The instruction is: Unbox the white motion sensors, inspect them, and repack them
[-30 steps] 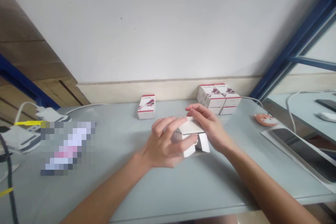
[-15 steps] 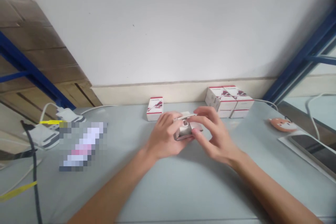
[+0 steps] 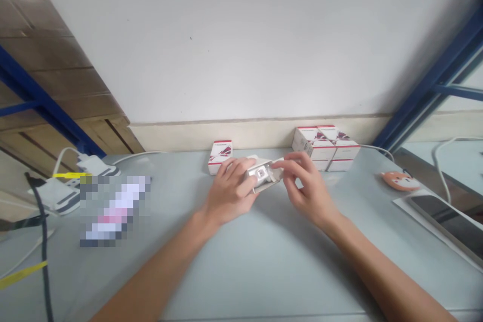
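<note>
Near the middle of the table I hold a small open cardboard box (image 3: 264,185) in my left hand (image 3: 229,192), its fingers wrapped round the left side. A silvery-white part (image 3: 260,173) shows inside the box; its kind cannot be made out. At the box's right end is my right hand (image 3: 310,188), fingers curled, with the index fingertip and thumb closed at a raised flap (image 3: 277,171). Behind my left hand a white box with red edges (image 3: 220,153) stands on the table. Several boxes of the same kind (image 3: 325,147) are stacked behind my right hand.
White power strips (image 3: 60,193) with cables and a black cord (image 3: 44,251) lie at the left, near a pixelated object (image 3: 115,211). On the right are an orange animal-faced item (image 3: 400,181) and a dark phone-like slab (image 3: 445,221). A wall (image 3: 241,50) rises behind the table (image 3: 241,271).
The box has turned and tilted in my left hand, so its silvery contents show more. My right thumb has drawn back from the front, with the fingers now at the right-end flap.
</note>
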Motion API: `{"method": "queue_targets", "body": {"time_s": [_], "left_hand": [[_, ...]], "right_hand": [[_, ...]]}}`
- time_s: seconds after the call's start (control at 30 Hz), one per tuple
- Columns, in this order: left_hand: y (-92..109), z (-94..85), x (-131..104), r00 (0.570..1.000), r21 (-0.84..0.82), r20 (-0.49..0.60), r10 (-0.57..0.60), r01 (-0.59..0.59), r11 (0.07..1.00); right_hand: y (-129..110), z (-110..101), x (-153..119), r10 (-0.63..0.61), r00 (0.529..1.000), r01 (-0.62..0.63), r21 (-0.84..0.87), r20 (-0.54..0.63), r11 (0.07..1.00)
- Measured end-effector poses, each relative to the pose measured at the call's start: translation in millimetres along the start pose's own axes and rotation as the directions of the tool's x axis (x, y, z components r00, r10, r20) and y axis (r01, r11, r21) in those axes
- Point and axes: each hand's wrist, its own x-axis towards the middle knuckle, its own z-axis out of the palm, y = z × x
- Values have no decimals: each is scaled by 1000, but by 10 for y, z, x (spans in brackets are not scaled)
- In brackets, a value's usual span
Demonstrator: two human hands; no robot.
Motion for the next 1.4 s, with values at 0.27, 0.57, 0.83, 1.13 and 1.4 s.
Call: {"method": "queue_targets", "body": {"time_s": [0.27, 0.57, 0.83, 1.13, 1.4], "left_hand": [[40, -38, 19, 993, 76, 88, 79, -86, 993], [27, -8, -28, 984, 49, 157, 80, -88, 995], [19, 33, -3, 987, -28, 140, -84, 89, 996], [-5, 48, -25, 978, -53, 73, -197, 201, 978], [5, 8, -6, 968, -42, 128, -218, 225, 974]], "right_hand": [[-86, 27, -19, -98, 993, 97, -14, -67, 995], [-40, 81, -5, -110, 994, 109, -31, -27, 994], [-17, -85, 56, -217, 891, 163, -166, -398, 973], [512, 6, -57, 211, 950, -118, -363, 229, 924], [231, -38, -56, -92, 995, 81, -203, -49, 976]]}}
